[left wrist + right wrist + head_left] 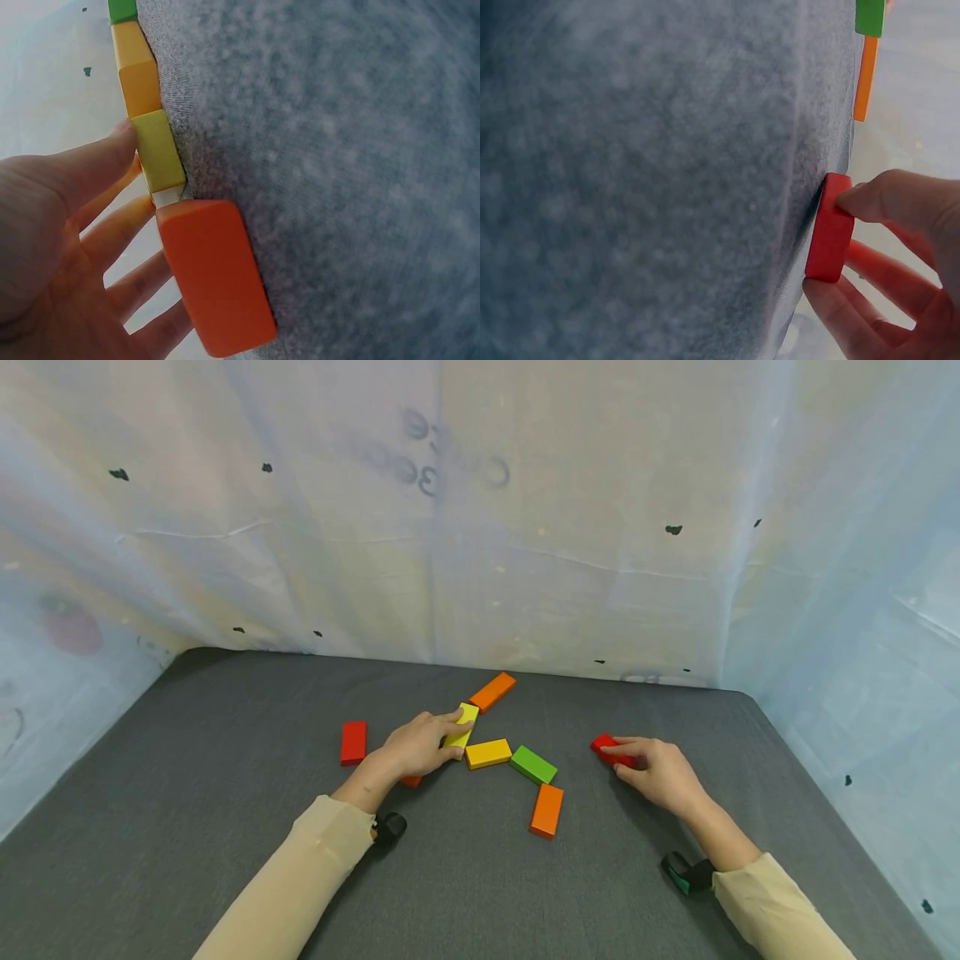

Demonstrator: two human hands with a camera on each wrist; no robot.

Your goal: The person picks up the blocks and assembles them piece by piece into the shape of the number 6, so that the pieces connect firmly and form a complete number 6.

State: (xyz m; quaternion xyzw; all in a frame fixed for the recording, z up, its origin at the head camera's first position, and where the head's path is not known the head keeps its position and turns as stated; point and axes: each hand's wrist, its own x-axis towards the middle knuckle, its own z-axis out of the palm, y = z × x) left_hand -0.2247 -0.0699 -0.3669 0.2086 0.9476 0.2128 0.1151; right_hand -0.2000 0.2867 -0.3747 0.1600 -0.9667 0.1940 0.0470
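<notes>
My left hand pinches a light yellow block between thumb and fingers on the grey cloth. In the left wrist view the thumb lies along the edge of this yellow block. Beneath the left palm, an orange-red block is mostly hidden in the head view. Off to the right, my right hand grips a red block by its sides. The right wrist view shows the thumb on one face of the red block and fingers at its far end, close over the cloth.
An orange block meets the yellow block's far end. From its near end an amber block, a green block and another orange block form a bent line. A red block lies at left. Pale sheeting encloses the surface.
</notes>
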